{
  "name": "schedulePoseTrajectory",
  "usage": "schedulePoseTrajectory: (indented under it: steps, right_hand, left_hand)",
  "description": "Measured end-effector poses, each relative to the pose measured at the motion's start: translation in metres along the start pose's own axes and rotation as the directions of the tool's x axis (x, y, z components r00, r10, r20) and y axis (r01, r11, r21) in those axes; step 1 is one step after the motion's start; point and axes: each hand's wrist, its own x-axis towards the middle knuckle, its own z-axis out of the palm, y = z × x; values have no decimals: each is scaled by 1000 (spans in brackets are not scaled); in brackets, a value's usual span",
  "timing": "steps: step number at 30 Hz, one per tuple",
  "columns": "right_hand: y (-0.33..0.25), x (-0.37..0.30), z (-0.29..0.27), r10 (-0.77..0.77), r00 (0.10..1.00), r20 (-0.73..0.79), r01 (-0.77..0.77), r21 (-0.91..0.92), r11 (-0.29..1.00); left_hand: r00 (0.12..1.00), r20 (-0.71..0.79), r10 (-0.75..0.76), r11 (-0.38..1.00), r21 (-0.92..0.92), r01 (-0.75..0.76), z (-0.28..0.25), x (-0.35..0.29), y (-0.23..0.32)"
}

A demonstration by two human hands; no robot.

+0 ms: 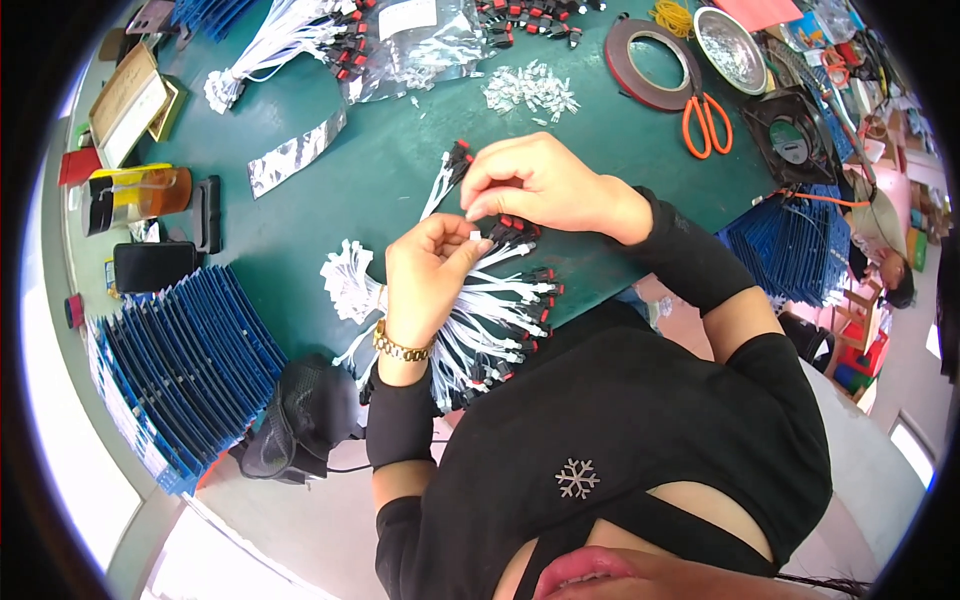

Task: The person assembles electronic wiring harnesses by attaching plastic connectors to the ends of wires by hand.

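Note:
My left hand [425, 270], with a gold watch on its wrist, pinches a small white connector [476, 236] between thumb and forefinger. Just above it, my right hand [550, 185] has its fingers curled and thumb pressed in; whatever sits at its fingertips is too small to make out. Under and beside my left hand spreads a large bundle of white cables [465, 325] with black-and-red connectors [540, 300] at their ends. A few separate white cables [437, 190] lie beyond my hands, near my right fingertips. Farther off is a heap of small clear-white plastic pieces [530, 90].
At the far side lie more cables [290, 40] and a clear plastic bag [415, 50]. Orange-handled scissors [707, 127], a tape roll [620, 65], a metal bowl [730, 45] and a black fan [795, 140] stand right. Blue panels [190, 360] are stacked left.

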Motion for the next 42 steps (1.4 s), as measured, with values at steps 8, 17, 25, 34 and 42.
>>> schedulePoseTrajectory:
  steps: [8,17,25,34,42]
  right_hand:
    - [-1,-5,7,141,990,28,-142,43,989]
    - [5,-7,12,120,992,28,-121,76,990]
    - [5,-8,11,98,994,56,-102,72,992]
    - [13,-6,13,-66,997,28,67,-29,997]
    - [13,-5,12,-85,995,45,88,-75,993]
  left_hand:
    - [1000,5,10,999,-49,-9,1,0,1]
    - [1000,12,-10,1000,-23,10,-2,1,1]
    - [999,32,-35,998,-44,36,-4,1,2]
    - [998,51,-46,993,-103,51,-6,1,4]
    - [998,49,-43,997,-62,46,-7,2,3]
